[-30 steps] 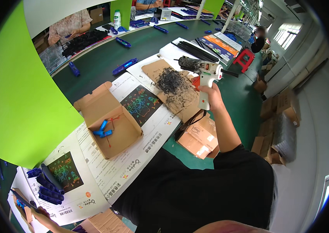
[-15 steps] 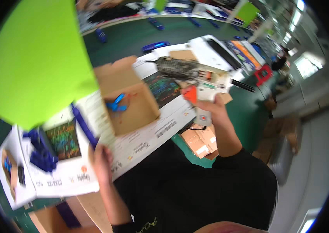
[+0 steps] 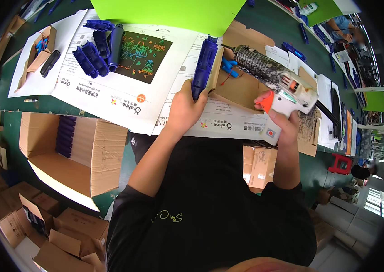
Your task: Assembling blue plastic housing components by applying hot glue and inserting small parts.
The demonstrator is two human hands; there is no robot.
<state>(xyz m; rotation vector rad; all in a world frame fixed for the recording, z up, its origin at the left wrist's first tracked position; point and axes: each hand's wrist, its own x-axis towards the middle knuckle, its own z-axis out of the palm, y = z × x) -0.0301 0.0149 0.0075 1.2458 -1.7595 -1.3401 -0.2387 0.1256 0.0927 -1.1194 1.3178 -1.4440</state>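
My left hand [image 3: 186, 106] grips the lower end of a long dark-blue plastic shell [image 3: 204, 63], holding it upright with its hollow side showing. In my right hand [image 3: 286, 127] is a hot glue gun [image 3: 292, 88] with a white body, an orange trigger and a stained, wrapped front. My fingers lie at the trigger. The gun's nozzle points up and left, close to the shell; whether they touch I cannot tell. Beneath the gun stands an open cardboard box [image 3: 235, 93] holding small bright-blue parts [image 3: 228, 68] with red wire. More blue shells [image 3: 93, 59] lie grouped at the left.
Printed white sheets [image 3: 110, 102] cover the green table. A dark panel with coloured scribbles [image 3: 144, 56] lies beside the shells. A lime-green board [image 3: 169, 16] rises at the far side. Below left is a large open carton [image 3: 105, 154]; a red stool [image 3: 340, 164] stands at the right.
My view has turned, so the table sits differently in the picture. The shell and the glue gun nozzle have come close together. Both hands keep their hold.
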